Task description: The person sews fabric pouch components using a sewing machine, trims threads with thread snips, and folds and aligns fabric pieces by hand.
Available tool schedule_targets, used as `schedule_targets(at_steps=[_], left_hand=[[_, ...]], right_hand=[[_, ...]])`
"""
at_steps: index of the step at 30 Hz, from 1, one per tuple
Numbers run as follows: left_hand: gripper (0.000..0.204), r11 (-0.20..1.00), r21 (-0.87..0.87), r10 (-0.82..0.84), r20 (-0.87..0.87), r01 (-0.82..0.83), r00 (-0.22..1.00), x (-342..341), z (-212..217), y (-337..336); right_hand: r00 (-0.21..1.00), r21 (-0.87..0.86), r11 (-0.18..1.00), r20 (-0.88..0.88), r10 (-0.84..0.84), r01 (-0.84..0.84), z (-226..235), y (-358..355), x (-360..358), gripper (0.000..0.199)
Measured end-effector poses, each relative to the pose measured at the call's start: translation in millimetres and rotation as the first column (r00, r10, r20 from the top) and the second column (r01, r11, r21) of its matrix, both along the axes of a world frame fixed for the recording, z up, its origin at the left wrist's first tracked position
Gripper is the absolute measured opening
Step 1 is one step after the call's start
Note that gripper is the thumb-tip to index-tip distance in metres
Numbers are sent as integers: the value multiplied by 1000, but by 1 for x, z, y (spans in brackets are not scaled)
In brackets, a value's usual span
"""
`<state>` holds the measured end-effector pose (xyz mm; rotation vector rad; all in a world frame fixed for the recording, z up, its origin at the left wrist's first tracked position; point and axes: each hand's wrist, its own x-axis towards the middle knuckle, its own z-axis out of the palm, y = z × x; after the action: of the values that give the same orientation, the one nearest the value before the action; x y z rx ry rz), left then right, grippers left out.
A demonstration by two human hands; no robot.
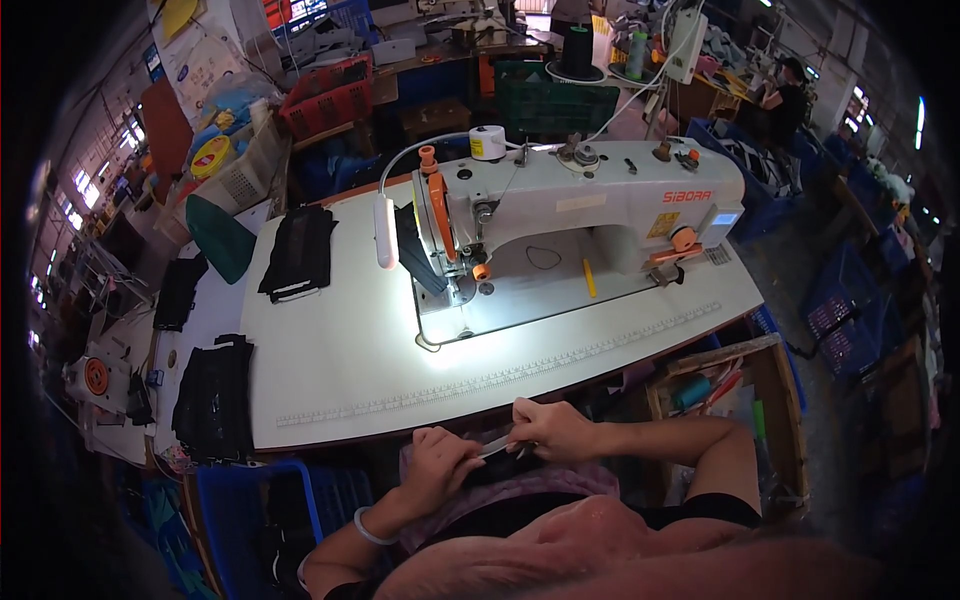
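Note:
Both hands are held together in front of my body, just off the front edge of the sewing table [345,395]. My left hand [438,464] is closed, fingers curled around one end of a small pale strip [494,446]. The other end is pinched by my right hand [553,430], also closed. Something dark shows under the right fingers; its kind is hidden. Beyond them stands a white and orange sewing machine [590,190] with its lamp [386,230] lit. A dark fabric piece [420,250] lies beside the needle area.
Stacks of black fabric pieces [298,250] lie on the left, with another stack [214,398] nearer me. A yellow stick [590,278] rests on the machine bed. An open wooden drawer [790,420] holds a teal thread spool [690,393] at right. A blue crate [255,485] stands lower left.

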<state>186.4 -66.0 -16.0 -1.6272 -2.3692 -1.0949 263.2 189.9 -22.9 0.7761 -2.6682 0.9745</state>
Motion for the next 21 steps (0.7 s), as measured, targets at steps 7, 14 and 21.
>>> schedule_targets(at_steps=[7, 14, 21], left_hand=[[19, 997, -66, -43, -63, 39, 997, -3, 4, 1], [11, 999, -16, 34, -4, -34, 999, 5, 2, 7], [11, 990, -88, -48, 511, 108, 858, -26, 16, 3]], right_hand=[[999, 42, 999, -41, 7, -5, 4, 0, 3, 10], [958, -89, 996, 287, -5, 32, 2, 0, 4, 10], [949, -314, 948, 279, 145, -52, 11, 7, -19, 23]])
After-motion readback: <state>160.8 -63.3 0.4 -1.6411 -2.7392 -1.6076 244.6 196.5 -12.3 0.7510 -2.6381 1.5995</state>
